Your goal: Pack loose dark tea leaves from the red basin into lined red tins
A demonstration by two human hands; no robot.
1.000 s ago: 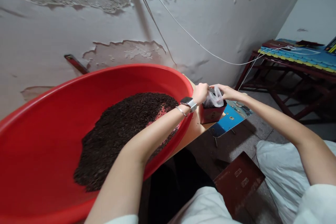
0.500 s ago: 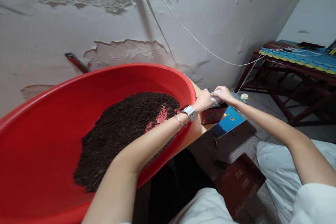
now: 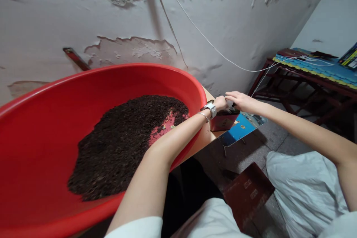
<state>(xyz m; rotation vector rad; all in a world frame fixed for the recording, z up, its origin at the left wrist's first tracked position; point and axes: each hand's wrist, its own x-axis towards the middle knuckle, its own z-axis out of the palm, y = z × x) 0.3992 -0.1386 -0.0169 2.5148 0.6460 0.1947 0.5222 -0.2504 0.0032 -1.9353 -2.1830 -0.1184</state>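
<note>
One small red box (image 3: 223, 122) beside a broad red tub (image 3: 30, 148)

We see faint marks on the front of the small red box, too small for us to read. Two pale label-like patches show on a dark red case (image 3: 248, 195) on the floor (image 3: 275, 134), and their writing is also beyond us. At the right edge a printed package (image 3: 350, 57) bears bright yellow and blue, but we can make out no brand.

The small red box stands upright on a pale wooden counter (image 3: 205, 139), just outside the tub's rim and directly below both hands. We see the left hand (image 3: 221, 103), a watch (image 3: 211, 109) at its wrist, curled narrow on a clear plastic bag (image 3: 229, 103) at the box's mouth. The right hand (image 3: 240, 101) reaches across from the other side, fingers together over the bag; its thumb is hidden, so we cannot tell how tightly it grips. Dark, leaf-like flakes (image 3: 119, 148) lie heaped in the tub, well apart from the right hand. A blue board (image 3: 238, 130) with round holes sits near the box.
</note>
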